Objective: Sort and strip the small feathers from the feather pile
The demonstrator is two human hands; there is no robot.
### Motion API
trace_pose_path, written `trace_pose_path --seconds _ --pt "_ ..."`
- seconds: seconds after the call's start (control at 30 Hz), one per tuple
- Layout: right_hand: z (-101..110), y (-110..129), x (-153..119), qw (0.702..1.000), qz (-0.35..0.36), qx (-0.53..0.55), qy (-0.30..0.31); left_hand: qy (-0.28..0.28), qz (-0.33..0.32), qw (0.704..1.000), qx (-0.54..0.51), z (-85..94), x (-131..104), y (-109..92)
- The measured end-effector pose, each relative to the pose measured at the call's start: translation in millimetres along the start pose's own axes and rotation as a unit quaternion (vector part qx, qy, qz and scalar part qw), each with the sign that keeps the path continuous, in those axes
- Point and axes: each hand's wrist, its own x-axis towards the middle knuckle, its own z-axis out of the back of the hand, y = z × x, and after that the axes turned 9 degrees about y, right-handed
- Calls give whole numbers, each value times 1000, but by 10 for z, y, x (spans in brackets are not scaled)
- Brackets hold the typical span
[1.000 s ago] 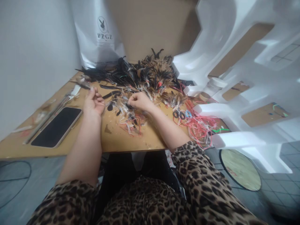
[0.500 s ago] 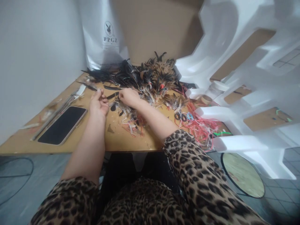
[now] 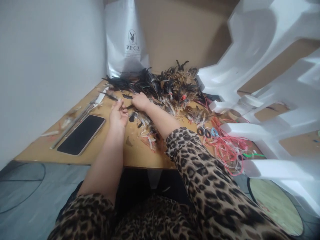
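My left hand is closed in a pinch, palm turned up, on the quill end of a dark feather that points up and left. Just right of it, my right hand is closed, its back towards me, beside dark feathers at the front of the pile. What its fingertips hold is hidden. Behind both hands lies a large heap of black and brown feathers. Small loose feathers and fluff lie below my right wrist.
A black phone and a thin rod lie at the left of the table. Pink strings and scissors handles are at the right, near white foam pieces. A white bag stands behind.
The whole view has shifted, so the table and both hands appear farther right. My hands are now closer together, and the dark strip between them shows less.
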Motion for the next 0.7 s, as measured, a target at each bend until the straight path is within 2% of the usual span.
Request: trace_pose_path --seconds 0.07,0.13,0.2,0.27,0.33,0.4,0.47,0.57,0.7 --pt "4 -36 12 999 -28 27 -12 2 3 1000 5 2 -6 -6" --pt "36 -95 -17 991 -81 99 -44 4 6 1000 22 -4 -19 -7" --pt "79 -159 -91 962 -132 223 -87 7 8 999 51 -15 -34 6" --pt "118 -201 -213 905 -149 380 -123 15 21 996 88 -27 -50 35" --pt "143 -205 -377 823 -150 528 -147 35 50 990 125 -44 -70 74" --pt "146 -172 -563 744 -148 632 -157 62 86 982 155 -67 -98 112" --pt "126 -125 -736 700 -137 684 -157 89 118 973 176 -94 -135 140" --pt "60 -70 -913 689 -109 696 -169 123 148 962 192 -128 -192 160" --pt "-39 -39 -973 687 -82 689 -216 144 181 949 211 -138 -244 166"
